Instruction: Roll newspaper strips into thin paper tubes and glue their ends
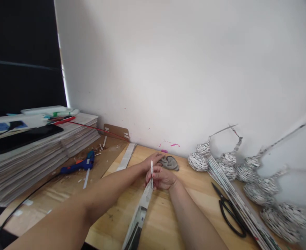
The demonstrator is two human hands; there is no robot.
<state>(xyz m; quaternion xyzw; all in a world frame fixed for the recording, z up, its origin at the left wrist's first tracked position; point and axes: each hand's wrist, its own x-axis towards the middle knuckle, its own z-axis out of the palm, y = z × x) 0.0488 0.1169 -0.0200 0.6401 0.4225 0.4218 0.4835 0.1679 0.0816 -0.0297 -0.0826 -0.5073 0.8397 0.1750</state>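
Note:
My right hand (164, 177) pinches a newspaper strip (143, 205) near its far end. A narrow, rolled tip of the strip sticks up above the fingers, while the wider, flat part runs down toward the table's front edge. Behind it, my left hand (154, 160) reaches out with its fingers stretched over the near-left edge of a crumpled grey cloth (170, 163); the fingertips seem to touch the cloth. Part of the left hand is hidden by the right hand and the strip.
Black scissors (231, 211) lie right, beside long rolled paper sticks (236, 194). Several woven paper gourd shapes (198, 161) line the wall. Left are a blue glue gun (78, 166) on cardboard, a paper stack (72, 139) and a phone (25, 138). Flat paper strips (127, 156) lie behind my left arm.

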